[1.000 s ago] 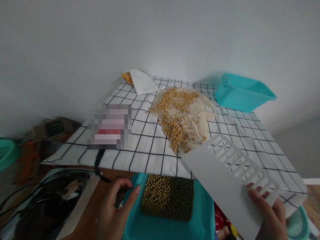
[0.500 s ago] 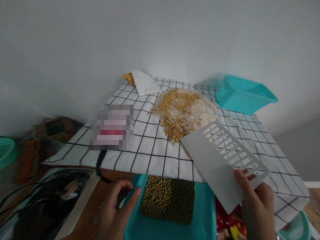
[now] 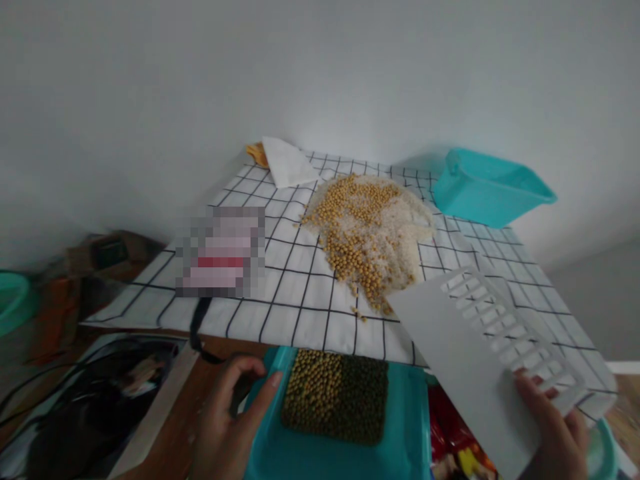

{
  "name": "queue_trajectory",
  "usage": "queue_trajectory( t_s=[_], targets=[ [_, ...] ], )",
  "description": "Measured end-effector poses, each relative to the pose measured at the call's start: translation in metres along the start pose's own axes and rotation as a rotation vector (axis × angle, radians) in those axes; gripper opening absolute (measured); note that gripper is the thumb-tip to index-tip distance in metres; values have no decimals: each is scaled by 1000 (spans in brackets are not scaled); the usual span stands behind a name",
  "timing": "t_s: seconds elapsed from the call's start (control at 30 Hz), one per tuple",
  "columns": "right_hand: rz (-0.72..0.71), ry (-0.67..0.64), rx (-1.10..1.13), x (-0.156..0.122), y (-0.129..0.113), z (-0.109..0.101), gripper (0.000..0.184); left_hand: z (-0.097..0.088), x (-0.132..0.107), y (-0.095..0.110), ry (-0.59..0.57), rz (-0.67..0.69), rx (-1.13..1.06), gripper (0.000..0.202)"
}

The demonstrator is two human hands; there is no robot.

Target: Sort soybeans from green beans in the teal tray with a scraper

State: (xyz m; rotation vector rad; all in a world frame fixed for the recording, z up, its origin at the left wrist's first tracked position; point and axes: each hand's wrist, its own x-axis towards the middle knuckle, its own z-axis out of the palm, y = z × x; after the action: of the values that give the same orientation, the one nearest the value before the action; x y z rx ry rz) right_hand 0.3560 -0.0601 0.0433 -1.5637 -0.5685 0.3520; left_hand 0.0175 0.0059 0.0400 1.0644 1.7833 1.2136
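Observation:
My left hand (image 3: 230,413) is curled at the left rim of a turquoise bin (image 3: 340,460), thumb across the rim and index finger outside it. A flat layer of beans (image 3: 315,393) lies in the bin, yellowish on the left and darker green on the right. My right hand (image 3: 555,420) grips a light grey slotted plastic board (image 3: 465,360) near its slots. The board leans over the cloth's front edge, its far corner close to a spread pile of yellow soybeans (image 3: 350,257) mixed with white grains (image 3: 400,227) that look like rice.
A white cloth with black grid lines (image 3: 295,287) covers the table. A second turquoise bin (image 3: 480,193) stands at the back right, and a white paper packet (image 3: 287,163) at the back left. A blurred-out device (image 3: 223,250) with a strap lies left. Red packaging (image 3: 453,427) sits below.
My right hand and the slotted board have moved right and toward me. A tongue of soybeans now shows near the front of the cloth. My left hand stays at the bin's rim.

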Motion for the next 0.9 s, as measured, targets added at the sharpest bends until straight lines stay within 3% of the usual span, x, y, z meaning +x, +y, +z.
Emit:
queue_trajectory(
  t_s=[0.2, 0.33, 0.47, 0.63, 0.83, 0.9],
  targets=[
    [138, -28, 54, -22, -28, 26, 24, -1, 1, -3, -15, 3, -5, 25],
    [200, -15, 83, -25, -33, 31, 22, -5, 6, -8, -15, 16, 36, 24],
    [203, -68, 53, -26, -31, 31, 23, -7, 9, -11, -72, 17, 70, 28],
    [211, -91, -14, -26, -28, 29, 28, -3, 3, -7, -11, 11, 25, 24],
    [290, -68, -29, -25, -7, 9, 27, -9, 11, -19, -48, 0, 56, 34],
    [221, -92, -11, -26, -7, 8, 21, -8, 12, -20, -64, -2, 34, 36]
  ],
)
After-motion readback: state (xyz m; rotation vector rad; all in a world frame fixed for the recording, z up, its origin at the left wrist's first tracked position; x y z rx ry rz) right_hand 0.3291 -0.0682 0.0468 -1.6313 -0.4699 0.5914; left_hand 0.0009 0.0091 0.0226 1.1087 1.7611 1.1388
